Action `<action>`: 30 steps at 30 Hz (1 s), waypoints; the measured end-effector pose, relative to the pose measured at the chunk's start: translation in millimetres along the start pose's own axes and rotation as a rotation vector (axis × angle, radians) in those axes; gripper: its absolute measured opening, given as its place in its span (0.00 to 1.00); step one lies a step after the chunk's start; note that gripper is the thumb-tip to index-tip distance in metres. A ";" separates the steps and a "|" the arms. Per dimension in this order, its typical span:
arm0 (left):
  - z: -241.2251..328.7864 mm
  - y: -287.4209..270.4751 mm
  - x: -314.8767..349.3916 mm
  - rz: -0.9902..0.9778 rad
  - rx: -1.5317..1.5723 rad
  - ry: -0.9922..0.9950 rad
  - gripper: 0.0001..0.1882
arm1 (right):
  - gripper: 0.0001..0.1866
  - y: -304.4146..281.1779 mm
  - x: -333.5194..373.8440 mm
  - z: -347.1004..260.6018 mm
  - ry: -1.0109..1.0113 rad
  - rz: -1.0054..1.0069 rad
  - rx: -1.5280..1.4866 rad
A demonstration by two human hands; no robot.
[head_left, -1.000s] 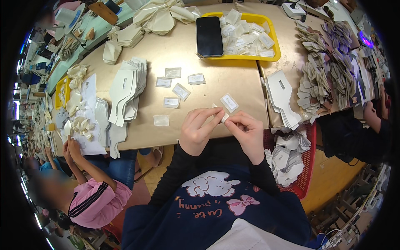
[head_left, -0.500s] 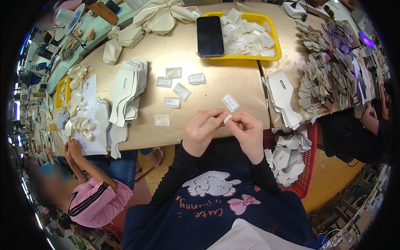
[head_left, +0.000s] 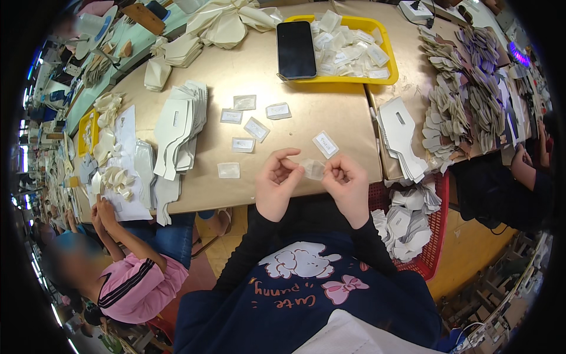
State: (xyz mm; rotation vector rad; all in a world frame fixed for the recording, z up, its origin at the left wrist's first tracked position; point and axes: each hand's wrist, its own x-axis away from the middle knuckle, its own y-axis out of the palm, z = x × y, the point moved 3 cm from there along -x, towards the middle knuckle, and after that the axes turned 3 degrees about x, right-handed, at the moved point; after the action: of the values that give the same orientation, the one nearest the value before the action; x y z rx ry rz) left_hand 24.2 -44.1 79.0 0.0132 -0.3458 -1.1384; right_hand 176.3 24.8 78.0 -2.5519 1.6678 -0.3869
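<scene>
— What are the hands doing just now?

— Both are hovering at the near edge of the tan bench (head_left: pixel 330 112), forearms in black sleeves coming up from below. The left hand (head_left: pixel 277 183) is curling its thumb and fingers together, pinching one end of a small, clear, flat plastic packet (head_left: pixel 313 169); the right hand (head_left: pixel 348 186) is pinching the other end.

— And around them?

— Flat white rectangular label packets (head_left: pixel 243 144) are lying scattered on the bench beyond the left hand, one more (head_left: pixel 325 144) just beyond the packet being held. Farther back a black phone (head_left: pixel 296 49) is resting across the rim of a yellow plastic tray (head_left: pixel 390 59) full of clear packets. Stacks of white cut shoe-shaped pieces (head_left: pixel 180 127) are sitting to the left, where another person in a pink top (head_left: pixel 141 286) is working.

— Is anything blocking the packet?

— No, it is sitting between the two hands' fingertips, above the bench edge.
</scene>
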 end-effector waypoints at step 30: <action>-20.3 -95.9 -20.2 0.270 0.153 0.100 0.15 | 0.25 -277.2 -12.8 299.9 -0.098 0.543 0.173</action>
State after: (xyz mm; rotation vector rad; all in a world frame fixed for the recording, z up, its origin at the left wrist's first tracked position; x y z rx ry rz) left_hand -62.6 -70.2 36.6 0.1535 -0.3341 -0.8387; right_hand 492.4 126.1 -160.3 -1.8630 2.0801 -0.3352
